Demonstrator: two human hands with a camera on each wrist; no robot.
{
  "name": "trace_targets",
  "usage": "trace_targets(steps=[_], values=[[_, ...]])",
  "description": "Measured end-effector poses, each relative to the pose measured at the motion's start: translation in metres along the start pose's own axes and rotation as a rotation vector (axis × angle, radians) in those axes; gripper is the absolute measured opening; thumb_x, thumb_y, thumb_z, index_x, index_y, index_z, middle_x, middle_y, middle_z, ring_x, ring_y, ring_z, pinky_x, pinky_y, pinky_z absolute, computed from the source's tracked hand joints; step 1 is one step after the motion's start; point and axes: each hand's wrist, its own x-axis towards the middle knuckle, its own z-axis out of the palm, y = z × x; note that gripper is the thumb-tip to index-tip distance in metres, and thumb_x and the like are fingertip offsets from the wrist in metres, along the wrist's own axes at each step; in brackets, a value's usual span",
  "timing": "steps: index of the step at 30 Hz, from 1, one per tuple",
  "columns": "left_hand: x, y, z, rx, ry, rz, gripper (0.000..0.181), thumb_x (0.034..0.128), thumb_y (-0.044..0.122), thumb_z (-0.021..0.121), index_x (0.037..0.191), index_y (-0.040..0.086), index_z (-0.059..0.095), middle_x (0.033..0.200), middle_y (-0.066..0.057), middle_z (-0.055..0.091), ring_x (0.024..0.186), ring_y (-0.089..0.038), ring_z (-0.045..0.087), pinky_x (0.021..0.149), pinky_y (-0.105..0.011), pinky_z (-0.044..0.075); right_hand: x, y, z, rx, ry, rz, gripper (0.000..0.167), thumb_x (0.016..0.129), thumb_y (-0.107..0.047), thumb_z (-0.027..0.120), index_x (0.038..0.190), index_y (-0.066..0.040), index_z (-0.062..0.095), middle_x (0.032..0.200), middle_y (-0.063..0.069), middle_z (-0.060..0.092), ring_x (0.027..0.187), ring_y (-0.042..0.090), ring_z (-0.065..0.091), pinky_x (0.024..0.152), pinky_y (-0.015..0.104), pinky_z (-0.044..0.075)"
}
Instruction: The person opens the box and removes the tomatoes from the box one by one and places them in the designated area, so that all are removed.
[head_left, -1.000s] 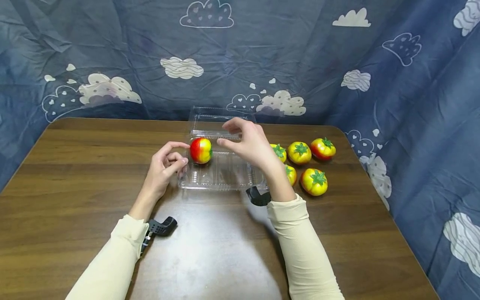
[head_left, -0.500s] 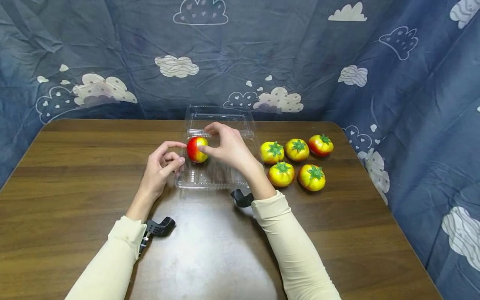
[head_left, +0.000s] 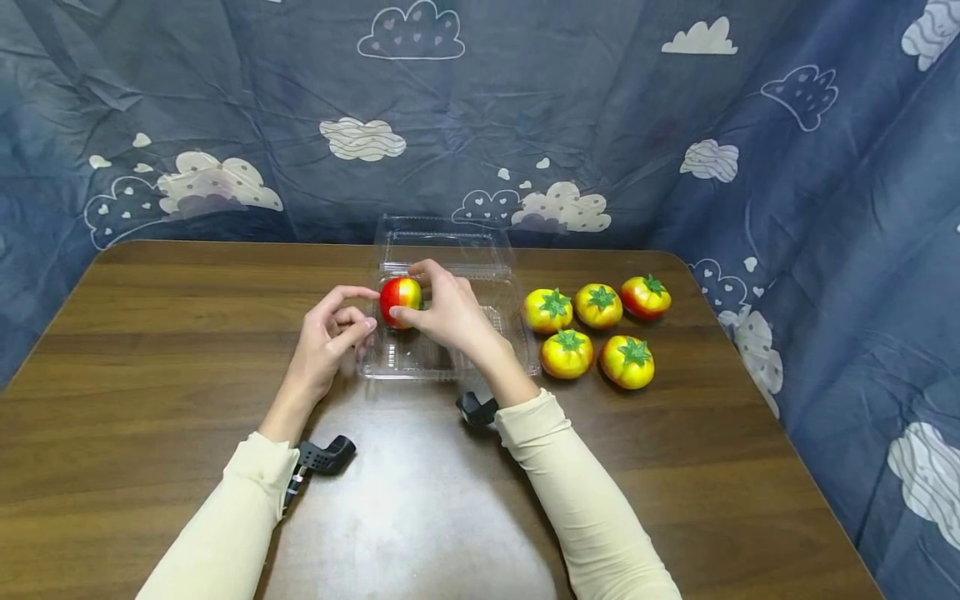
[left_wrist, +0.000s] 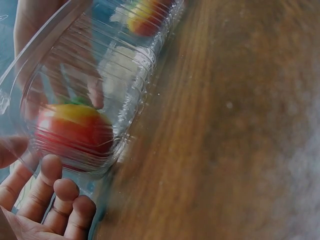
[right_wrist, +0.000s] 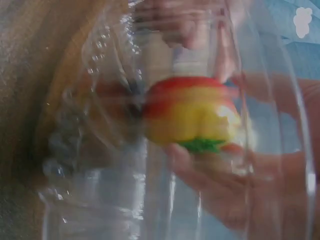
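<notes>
A red-and-yellow tomato-like fruit with a green leafy top lies on its side at the left end of a clear plastic clamshell container. My right hand reaches into the container and grips this fruit between thumb and fingers; the right wrist view shows the fruit through the clear wall, its leafy top towards the hand. My left hand is at the container's left rim, index finger stretched towards the fruit. In the left wrist view, the left hand's loosely bent fingers are against or just beside the wall.
Several similar fruits, leafy tops showing, stand on the wooden table to the container's right, among them one yellow fruit. The container's hinged lid stands raised at the back, near the blue cloud-patterned curtain.
My right hand has moved left and down from above the container onto the fruit, taking hold of it. The left hand has stayed at the rim.
</notes>
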Motion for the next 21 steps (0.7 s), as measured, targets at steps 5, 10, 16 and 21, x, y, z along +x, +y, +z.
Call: trace_targets(steps=[5, 10, 16, 21], values=[[0.0, -0.001, 0.0, -0.002, 0.002, 0.0, 0.035, 0.0928, -0.012, 0.062, 0.127, -0.009, 0.06, 0.067, -0.006, 0.061, 0.051, -0.027, 0.048, 0.049, -0.028, 0.045, 0.001, 0.003, 0.006, -0.033, 0.008, 0.001, 0.057, 0.09, -0.028, 0.083, 0.137, -0.006, 0.06, 0.127, 0.012, 0.073, 0.117, 0.029, 0.068, 0.102, 0.042, 0.053], [0.001, -0.001, 0.001, 0.001, 0.0, 0.001, 0.034, 0.0931, -0.011, 0.062, 0.127, -0.009, 0.06, 0.067, -0.005, 0.061, 0.051, -0.026, 0.049, 0.048, -0.029, 0.045, 0.002, 0.006, 0.01, -0.086, -0.016, 0.018, 0.06, 0.09, -0.031, 0.083, 0.139, -0.007, 0.058, 0.129, 0.011, 0.07, 0.117, 0.03, 0.063, 0.101, 0.043, 0.053], [0.001, 0.0, -0.001, 0.024, 0.005, 0.01, 0.034, 0.0932, -0.011, 0.063, 0.127, -0.007, 0.062, 0.067, -0.01, 0.06, 0.051, -0.026, 0.049, 0.049, -0.03, 0.044, 0.002, 0.005, 0.013, -0.084, -0.01, 0.037, 0.062, 0.089, -0.031, 0.085, 0.138, -0.008, 0.057, 0.128, 0.011, 0.07, 0.115, 0.031, 0.063, 0.099, 0.042, 0.055], [0.0, 0.0, -0.001, 0.022, 0.0, 0.006, 0.034, 0.0933, -0.011, 0.062, 0.127, -0.007, 0.061, 0.066, -0.007, 0.06, 0.051, -0.026, 0.048, 0.049, -0.029, 0.043, -0.002, 0.005, 0.011, -0.076, -0.013, 0.035, 0.061, 0.088, -0.032, 0.086, 0.137, -0.008, 0.058, 0.13, 0.01, 0.069, 0.12, 0.034, 0.059, 0.102, 0.044, 0.052]])
